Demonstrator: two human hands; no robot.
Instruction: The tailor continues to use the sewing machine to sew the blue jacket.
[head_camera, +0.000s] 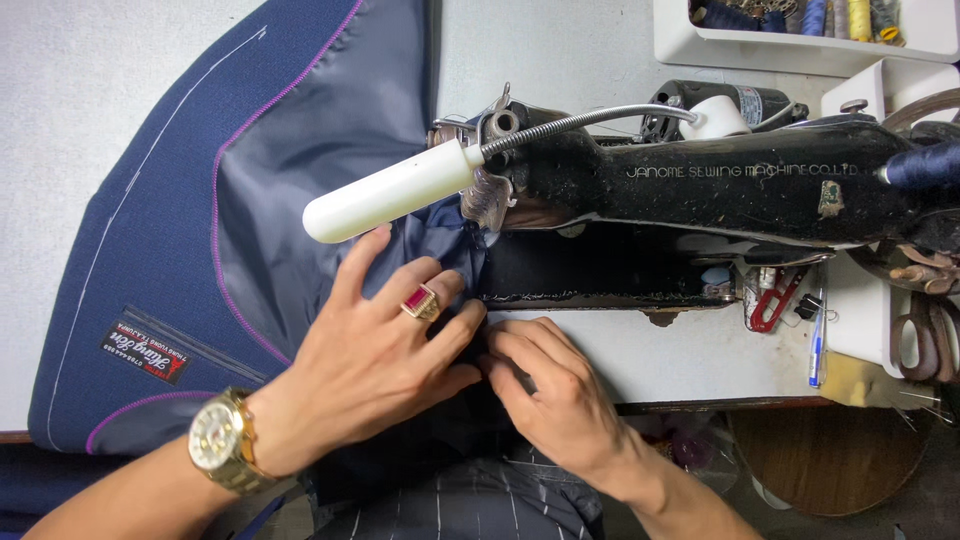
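One black-and-red label (146, 352) on navy jacket (150, 230)

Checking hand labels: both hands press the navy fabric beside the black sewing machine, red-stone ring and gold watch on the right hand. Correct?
Not quite. In the head view the ring and gold watch are on the left hand, not the right hand. Both hands do press the navy fabric beside the black sewing machine.

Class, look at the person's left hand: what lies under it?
Under the left hand lies dark navy fabric, pressed flat beside the black sewing machine. What the palm itself covers, and the needle under the white lamp, cannot be seen.
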